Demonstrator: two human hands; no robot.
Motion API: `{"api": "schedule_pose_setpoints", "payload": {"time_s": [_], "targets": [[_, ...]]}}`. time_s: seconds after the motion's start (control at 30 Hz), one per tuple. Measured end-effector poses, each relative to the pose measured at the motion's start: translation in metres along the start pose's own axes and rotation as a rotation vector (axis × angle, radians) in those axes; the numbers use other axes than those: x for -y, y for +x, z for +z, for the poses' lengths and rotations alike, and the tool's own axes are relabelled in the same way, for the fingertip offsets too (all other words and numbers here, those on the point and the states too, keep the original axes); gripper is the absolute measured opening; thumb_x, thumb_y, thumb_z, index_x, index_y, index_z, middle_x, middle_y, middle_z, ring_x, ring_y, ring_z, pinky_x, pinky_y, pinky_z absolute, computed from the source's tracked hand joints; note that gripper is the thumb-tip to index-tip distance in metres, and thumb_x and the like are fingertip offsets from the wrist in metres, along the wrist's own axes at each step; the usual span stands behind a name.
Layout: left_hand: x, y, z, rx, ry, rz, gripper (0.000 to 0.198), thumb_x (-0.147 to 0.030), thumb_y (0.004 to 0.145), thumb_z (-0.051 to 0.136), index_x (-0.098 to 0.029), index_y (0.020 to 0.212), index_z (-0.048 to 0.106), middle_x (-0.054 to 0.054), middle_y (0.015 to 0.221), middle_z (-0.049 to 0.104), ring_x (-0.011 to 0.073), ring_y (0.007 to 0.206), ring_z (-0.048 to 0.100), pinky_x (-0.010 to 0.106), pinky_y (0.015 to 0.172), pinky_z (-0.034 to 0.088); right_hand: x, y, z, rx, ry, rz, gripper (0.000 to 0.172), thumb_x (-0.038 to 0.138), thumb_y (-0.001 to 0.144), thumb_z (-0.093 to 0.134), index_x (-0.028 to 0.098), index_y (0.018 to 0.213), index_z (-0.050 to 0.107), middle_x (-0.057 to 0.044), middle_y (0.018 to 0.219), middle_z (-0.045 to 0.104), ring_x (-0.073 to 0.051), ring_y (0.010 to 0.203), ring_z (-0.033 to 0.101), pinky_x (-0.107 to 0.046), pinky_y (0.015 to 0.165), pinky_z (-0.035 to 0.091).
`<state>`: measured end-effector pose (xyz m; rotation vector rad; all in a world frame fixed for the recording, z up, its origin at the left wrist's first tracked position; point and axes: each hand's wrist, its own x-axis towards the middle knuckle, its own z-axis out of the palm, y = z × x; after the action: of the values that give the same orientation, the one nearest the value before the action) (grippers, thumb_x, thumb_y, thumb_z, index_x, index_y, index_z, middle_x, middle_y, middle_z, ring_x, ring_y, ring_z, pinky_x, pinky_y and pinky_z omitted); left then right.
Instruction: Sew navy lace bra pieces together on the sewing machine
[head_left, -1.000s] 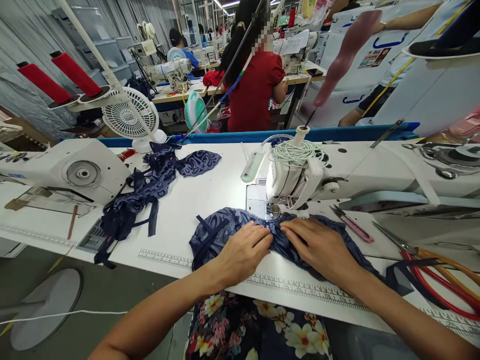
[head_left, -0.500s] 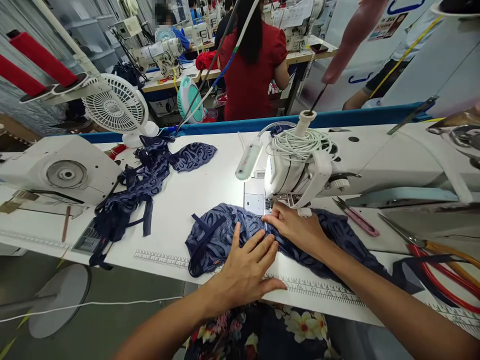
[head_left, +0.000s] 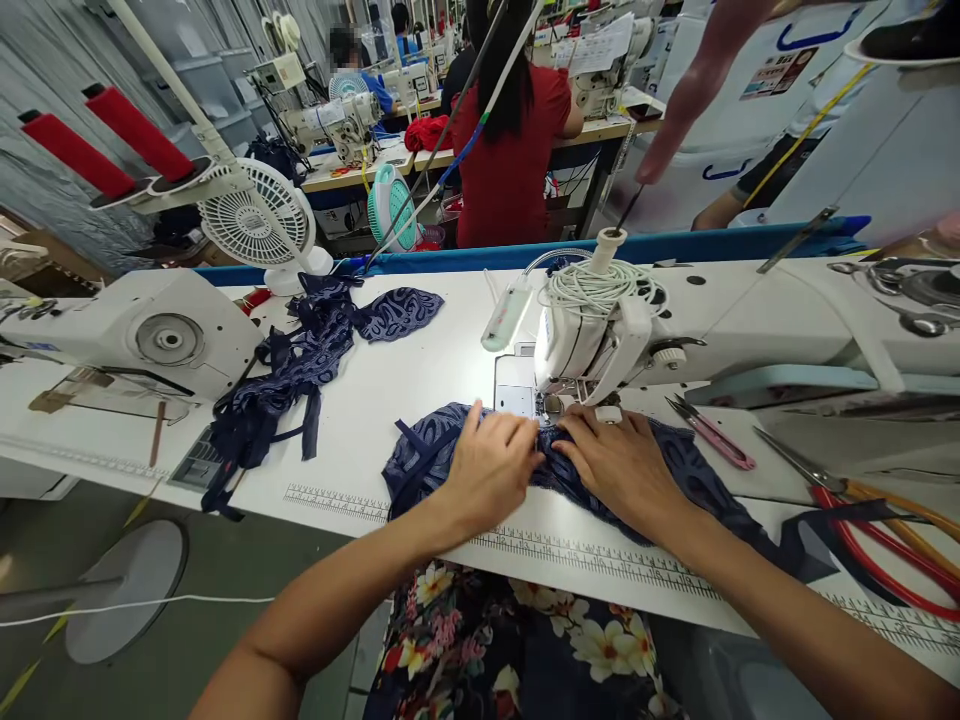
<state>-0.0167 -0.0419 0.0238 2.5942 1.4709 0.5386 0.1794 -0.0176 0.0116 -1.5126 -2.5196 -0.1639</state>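
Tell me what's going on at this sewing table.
The person's bare left hand and bare right hand are both on a dark-blue patterned fabric piece, just in front of the needle area of a white sewing machine. Whether the needle is in the cloth is too small to tell. Pink-handled metal snips lie to the right, and a heap of similar dark-blue patterned fabric lies to the left.

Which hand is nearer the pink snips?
Right. The right hand is on navy fabric, close to the pink snips but apart; the left hand is farther off, on the same fabric.
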Motion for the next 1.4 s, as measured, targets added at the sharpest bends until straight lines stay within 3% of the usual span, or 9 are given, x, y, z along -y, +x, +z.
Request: {"api": "schedule_pose_setpoints", "payload": {"time_s": [0.1,0.2,0.33,0.43,0.53,0.9,1.1,1.27,1.4], "targets": [[0.013,0.021,0.001,0.060,-0.006,-0.118,0.031,-0.034,0.089,0.066,-0.018,0.114,0.059,0.009,0.102,0.066,0.0264,0.100,0.059,0.048,0.094,0.044,-0.001,-0.005,0.001,-0.051,0.073,-0.060,0.031,0.027,0.099,0.036,0.016,0.098,0.064,-0.012,0.092,0.068,-0.024,0.085,0.061,-0.045,0.094,0.037],[0.018,0.026,0.003,0.116,-0.147,-0.106,0.013,-0.032,0.088,0.065,-0.023,0.096,0.064,0.002,0.088,0.064,0.0231,0.093,0.059,0.041,0.085,0.043,-0.005,-0.006,-0.006,-0.035,0.260,-0.061,0.027,0.031,0.099,0.038,0.019,0.102,0.062,-0.008,0.093,0.069,-0.021,0.082,0.061,-0.043,0.096,0.038],[0.016,0.020,0.004,0.051,-0.254,-0.079,0.004,-0.026,0.090,0.061,-0.023,0.091,0.063,0.000,0.085,0.063,0.0192,0.090,0.058,0.038,0.084,0.041,-0.007,0.001,-0.019,0.142,0.572,-0.023,0.032,0.040,0.096,0.043,0.026,0.119,0.058,-0.004,0.097,0.069,-0.020,0.084,0.063,-0.037,0.084,0.044],[0.014,0.017,0.005,0.056,-0.261,-0.067,0.005,-0.025,0.091,0.058,-0.023,0.089,0.062,0.000,0.087,0.064,0.0190,0.090,0.058,0.036,0.083,0.041,-0.007,0.009,-0.020,0.224,0.712,-0.019,0.028,0.038,0.094,0.042,0.024,0.102,0.065,-0.003,0.089,0.069,-0.017,0.075,0.061,-0.031,0.072,0.044],[0.015,0.017,0.007,0.081,-0.259,-0.092,0.006,-0.025,0.091,0.058,-0.022,0.087,0.062,0.000,0.087,0.064,0.0193,0.090,0.058,0.037,0.084,0.041,-0.009,0.013,-0.013,0.247,0.725,0.008,0.027,0.039,0.092,0.045,0.023,0.089,0.066,-0.001,0.078,0.067,-0.016,0.067,0.056,-0.028,0.063,0.042],[0.017,0.016,0.015,0.127,-0.235,-0.101,0.008,-0.020,0.093,0.052,-0.022,0.090,0.059,-0.001,0.086,0.061,0.0176,0.091,0.056,0.045,0.099,0.035,-0.020,0.018,-0.002,0.329,0.645,-0.017,0.028,0.040,0.092,0.045,0.023,0.088,0.066,0.001,0.077,0.067,-0.015,0.069,0.059,-0.026,0.063,0.043],[0.013,0.016,0.016,0.072,-0.065,-0.066,0.008,-0.018,0.093,0.051,-0.019,0.092,0.058,0.006,0.095,0.059,0.0235,0.099,0.052,0.054,0.105,0.031,-0.007,0.019,-0.006,0.272,0.506,0.009,0.024,0.033,0.094,0.042,0.022,0.085,0.061,-0.002,0.085,0.069,-0.020,0.080,0.062,-0.037,0.082,0.044],[0.010,0.009,0.005,-0.117,0.016,-0.075,0.012,-0.016,0.093,0.052,-0.017,0.103,0.057,0.011,0.112,0.060,0.0249,0.105,0.053,0.042,0.092,0.047,0.002,-0.001,-0.009,0.008,0.337,-0.049,0.024,0.028,0.098,0.040,0.018,0.104,0.061,-0.011,0.105,0.068,-0.025,0.094,0.062,-0.047,0.098,0.039],[0.011,-0.009,0.007,-0.014,-0.107,0.113,0.020,-0.010,0.096,0.041,-0.014,0.105,0.058,0.011,0.113,0.064,0.0203,0.106,0.059,0.033,0.092,0.052,-0.001,-0.027,0.000,-0.087,0.473,-0.222,0.021,0.024,0.099,0.042,0.020,0.112,0.059,-0.008,0.114,0.065,-0.021,0.108,0.059,-0.033,0.094,0.047]]}}
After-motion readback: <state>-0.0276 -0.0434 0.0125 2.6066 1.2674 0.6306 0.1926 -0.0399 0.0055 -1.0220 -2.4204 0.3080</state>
